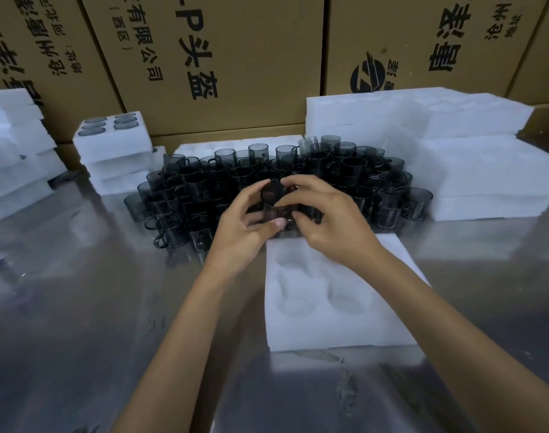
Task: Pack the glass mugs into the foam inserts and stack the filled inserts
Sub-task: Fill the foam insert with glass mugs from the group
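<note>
Both hands, left hand (242, 223) and right hand (326, 214), gripping one smoky glass mug (274, 203) mid-frame, just above the empty foam insert (338, 326) on the worktop (79, 307) — probably best lowered base-first into a pocket, handle lined up with its notch.

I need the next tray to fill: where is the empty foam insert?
In the head view, the empty foam insert lies on the metal table, right of centre, under the right hand.

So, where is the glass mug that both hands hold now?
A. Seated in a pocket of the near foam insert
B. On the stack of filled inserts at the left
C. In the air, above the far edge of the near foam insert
C: the left hand and right hand hold the glass mug above the far edge of the near foam insert, whose visible pockets are empty.
</note>
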{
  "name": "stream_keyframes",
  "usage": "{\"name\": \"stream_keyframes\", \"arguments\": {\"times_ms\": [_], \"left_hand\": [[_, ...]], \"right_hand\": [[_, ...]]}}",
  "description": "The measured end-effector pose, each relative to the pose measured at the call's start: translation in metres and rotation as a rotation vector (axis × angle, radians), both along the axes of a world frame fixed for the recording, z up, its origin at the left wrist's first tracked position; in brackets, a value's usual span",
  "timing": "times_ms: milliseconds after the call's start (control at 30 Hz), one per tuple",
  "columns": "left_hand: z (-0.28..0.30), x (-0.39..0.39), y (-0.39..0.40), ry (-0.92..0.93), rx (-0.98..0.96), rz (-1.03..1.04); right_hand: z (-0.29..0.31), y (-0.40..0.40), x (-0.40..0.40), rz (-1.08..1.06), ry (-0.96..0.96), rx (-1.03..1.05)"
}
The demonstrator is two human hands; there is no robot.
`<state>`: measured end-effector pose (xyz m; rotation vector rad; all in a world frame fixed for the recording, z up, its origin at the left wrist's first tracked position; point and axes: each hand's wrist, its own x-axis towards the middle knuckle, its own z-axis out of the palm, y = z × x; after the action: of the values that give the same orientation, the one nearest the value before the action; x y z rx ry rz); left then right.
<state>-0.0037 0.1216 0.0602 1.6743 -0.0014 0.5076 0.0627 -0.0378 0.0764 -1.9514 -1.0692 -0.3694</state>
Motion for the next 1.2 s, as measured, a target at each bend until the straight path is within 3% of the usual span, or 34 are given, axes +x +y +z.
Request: {"name": "stream_keyframes", "arguments": {"times_ms": [133,267,600,867,1033,1200], "left_hand": [[0.003,-0.009,-0.009,-0.027,0.041,0.109],[0.000,-0.010,-0.017,-0.056,0.236,0.196],[0.002,-0.012,-0.011,-0.104,0.567,0.117],[0.005,-0.013,-0.018,-0.233,0.639,0.209],[0.008,-0.016,-0.013,-0.044,0.489,0.096],[0.004,-0.016,0.004,0.195,0.485,-0.031]], "right_hand": [[0.012,-0.011,-0.008,0.138,0.388,0.297],[0.005,-0.017,-0.009,0.164,0.645,0.383],[-0.011,-0.030,-0.015,0.198,0.691,0.497],[-0.013,-0.029,-0.018,0.142,0.753,0.420],[-0.016,-0.029,-0.016,0.069,0.784,0.406],[-0.024,-0.024,-0.014,0.000,0.780,0.244]]}}
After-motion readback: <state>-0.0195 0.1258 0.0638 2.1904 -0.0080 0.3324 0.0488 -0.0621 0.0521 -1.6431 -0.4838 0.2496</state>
